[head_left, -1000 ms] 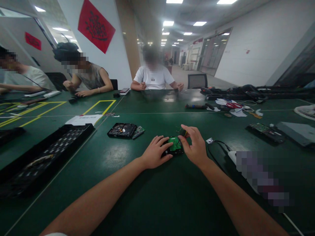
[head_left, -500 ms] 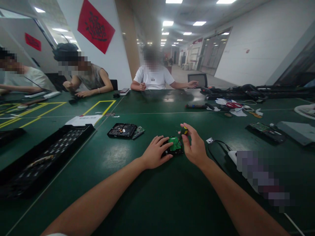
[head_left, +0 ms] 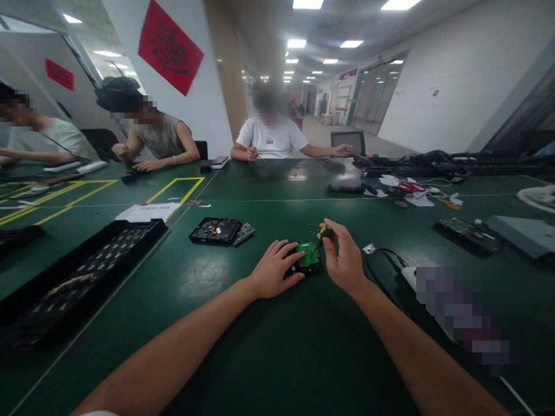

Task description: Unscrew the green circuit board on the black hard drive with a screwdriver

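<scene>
A hard drive [head_left: 313, 267] with a green circuit board [head_left: 307, 254] facing up lies on the table in front of me. My left hand [head_left: 272, 270] reaches over its left side, fingers stretched across the top and thumb along the near edge, holding it down. At the drive's right side, my right hand [head_left: 344, 260] pinches a screwdriver [head_left: 326, 231] by its short black and yellow handle. The handle is up and tilted; its tip is too small to make out. Tiny bits, perhaps screws, lie just beyond the drive.
An opened drive case [head_left: 215, 230] and a loose circuit board [head_left: 245, 233] lie to the left, beside a long black tray [head_left: 87, 271]. At right are a power strip [head_left: 455, 318], another drive [head_left: 467, 234] and a grey box [head_left: 522, 234]. Three people sit across the table.
The screwdriver handle has tilted a little, and the fingers of my right hand have shifted slightly on it. My left hand and the hard drive stay in place.
</scene>
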The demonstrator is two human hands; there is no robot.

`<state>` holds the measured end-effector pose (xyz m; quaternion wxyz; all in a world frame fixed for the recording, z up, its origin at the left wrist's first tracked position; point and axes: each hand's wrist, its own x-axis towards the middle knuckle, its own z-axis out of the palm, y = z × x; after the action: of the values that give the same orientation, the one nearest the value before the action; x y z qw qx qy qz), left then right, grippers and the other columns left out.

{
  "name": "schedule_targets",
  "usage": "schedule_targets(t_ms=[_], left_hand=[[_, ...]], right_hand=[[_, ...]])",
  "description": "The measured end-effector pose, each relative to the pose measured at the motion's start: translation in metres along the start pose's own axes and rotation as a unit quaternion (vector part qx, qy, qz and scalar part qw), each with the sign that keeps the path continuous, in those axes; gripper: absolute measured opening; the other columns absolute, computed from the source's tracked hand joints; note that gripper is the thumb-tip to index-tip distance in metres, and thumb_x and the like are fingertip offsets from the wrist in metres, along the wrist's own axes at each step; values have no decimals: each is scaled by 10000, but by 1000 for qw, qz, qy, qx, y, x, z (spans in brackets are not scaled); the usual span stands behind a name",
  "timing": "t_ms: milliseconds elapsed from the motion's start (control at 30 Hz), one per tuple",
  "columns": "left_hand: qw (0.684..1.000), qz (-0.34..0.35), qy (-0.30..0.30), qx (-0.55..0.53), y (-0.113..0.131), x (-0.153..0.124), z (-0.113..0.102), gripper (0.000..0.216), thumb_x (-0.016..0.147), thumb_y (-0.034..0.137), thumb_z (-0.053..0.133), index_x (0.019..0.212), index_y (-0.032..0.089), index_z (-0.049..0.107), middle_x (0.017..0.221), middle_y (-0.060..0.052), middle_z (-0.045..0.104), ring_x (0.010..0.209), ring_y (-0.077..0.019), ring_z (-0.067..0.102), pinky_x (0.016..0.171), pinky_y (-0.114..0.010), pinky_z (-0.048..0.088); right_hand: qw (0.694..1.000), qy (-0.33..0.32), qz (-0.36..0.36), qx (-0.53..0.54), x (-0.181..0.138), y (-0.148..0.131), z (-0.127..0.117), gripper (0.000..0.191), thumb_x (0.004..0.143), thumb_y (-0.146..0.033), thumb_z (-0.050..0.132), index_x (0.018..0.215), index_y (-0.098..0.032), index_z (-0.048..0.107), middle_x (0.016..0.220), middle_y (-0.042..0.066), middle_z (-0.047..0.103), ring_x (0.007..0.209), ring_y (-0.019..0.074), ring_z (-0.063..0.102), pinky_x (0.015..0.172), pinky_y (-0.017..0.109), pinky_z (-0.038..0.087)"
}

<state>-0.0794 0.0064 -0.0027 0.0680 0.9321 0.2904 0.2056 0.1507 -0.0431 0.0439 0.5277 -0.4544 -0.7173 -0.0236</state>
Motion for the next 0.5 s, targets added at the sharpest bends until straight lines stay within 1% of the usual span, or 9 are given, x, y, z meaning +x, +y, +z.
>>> schedule_targets(t_ms=[67,133,200,267,333,400,500], left_hand=[[1000,1,-2,1,1,0,-1,635,957,552,614,1527,307,481,1574,-107,457,1482,-381,365,1223,-647,280],[1000,1,-4,2,1,0,-2,633,962,556,602,1530,304,479,1576,-108,455,1483,-382,363,1225,-645,278],[1000,2,-5,3,0,0,-2,631,965,560,596,1530,302,480,1578,-108,451,1485,-384,359,1225,-648,276],[1000,2,-4,3,0,0,-2,632,965,557,599,1530,303,478,1581,-107,447,1486,-384,357,1225,-651,273],[1000,2,-2,2,-1,0,-1,635,959,555,612,1529,308,479,1579,-105,450,1484,-385,359,1225,-652,270],[1000,2,-3,1,-2,0,0,638,956,555,616,1530,312,478,1578,-104,451,1483,-383,360,1225,-650,273],[1000,2,-5,5,-1,-1,0,640,960,559,608,1534,312,472,1582,-101,447,1487,-381,355,1226,-647,273]], right_hand=[[999,-13,21,32,-2,-1,1,452,1065,-258,436,1512,-290,383,1374,119,624,1085,244,699,983,501,574],[999,-17,27,41,-2,-2,1,464,1064,-258,444,1521,-292,370,1387,120,617,1045,233,714,965,484,586],[1000,-10,13,21,-1,-3,0,460,1041,-271,511,1492,-288,421,1353,123,616,1059,243,694,945,476,592],[1000,8,-8,-11,1,-4,-2,449,1003,-290,595,1441,-285,493,1269,123,614,1053,256,664,894,464,605],[999,28,-23,-33,2,-4,-4,427,982,-293,634,1399,-291,545,1193,115,611,1032,262,649,863,461,610],[998,31,-30,-37,2,-3,-4,415,997,-273,601,1407,-305,548,1197,109,625,1062,267,649,894,478,603],[999,11,-29,-15,0,-2,-3,448,1034,-222,497,1472,-315,488,1303,100,639,1158,269,644,977,507,575]])
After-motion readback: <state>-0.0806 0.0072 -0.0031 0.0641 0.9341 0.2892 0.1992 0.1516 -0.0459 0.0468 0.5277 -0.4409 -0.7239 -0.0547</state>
